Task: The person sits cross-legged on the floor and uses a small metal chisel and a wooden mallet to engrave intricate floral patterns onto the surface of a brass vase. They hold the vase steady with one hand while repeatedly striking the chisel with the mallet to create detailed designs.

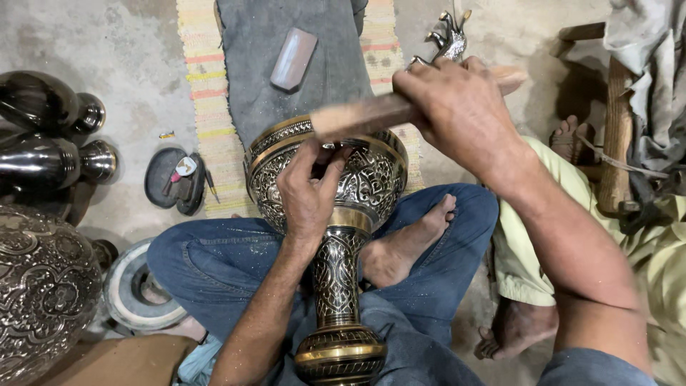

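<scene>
A grey cloth [286, 78] lies on the striped rug [204, 93]. Left of the rug stand dark metal vases [43, 136]. A flat stone [294, 58] rests on the cloth.

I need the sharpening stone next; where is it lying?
The sharpening stone lies on the grey cloth at top centre of the head view, just beyond the engraved brass vase.

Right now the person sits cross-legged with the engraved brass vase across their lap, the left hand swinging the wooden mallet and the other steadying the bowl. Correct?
Not quite. The head view shows the right hand gripping the wooden mallet; the left hand steadies the bowl of the engraved brass vase. The rest holds.
</scene>
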